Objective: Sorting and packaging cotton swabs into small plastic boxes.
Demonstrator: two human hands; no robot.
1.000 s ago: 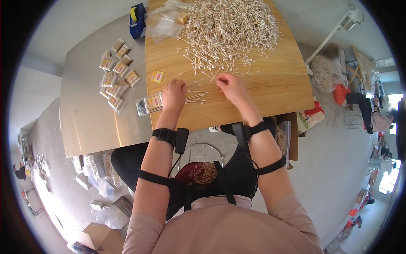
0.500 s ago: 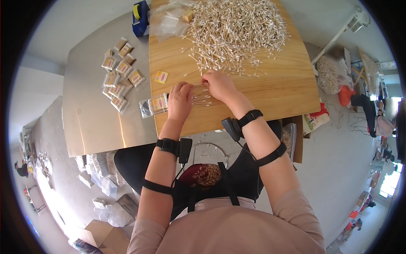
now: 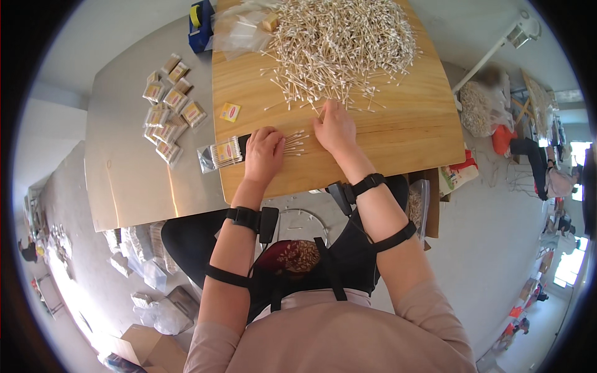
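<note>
My left hand [image 3: 264, 155] is closed over a small bunch of cotton swabs [image 3: 295, 143], whose white tips fan out to its right on the wooden board. Left of that hand lies a clear packet of swabs [image 3: 222, 153] with a yellow label, a dark strip at its side nearest the hand. At the front edge of a big heap of loose swabs [image 3: 345, 50], my right hand [image 3: 336, 130] has its fingers pinched together; what is between them is hidden. A small yellow card [image 3: 230, 112] lies flat above the packet.
Several filled swab packets [image 3: 171, 112] lie on the metal table [image 3: 118, 168] to the left. Clear plastic bags [image 3: 239, 31], a small tan block [image 3: 270, 22] and a blue tape dispenser [image 3: 199, 26] are at the far side. A white lamp arm [image 3: 491, 59] stands right of the wooden board [image 3: 410, 137].
My right hand has moved away from my left hand, rightward to the heap's front edge. The left hand stays over the bunch, and the whole view has shifted slightly.
</note>
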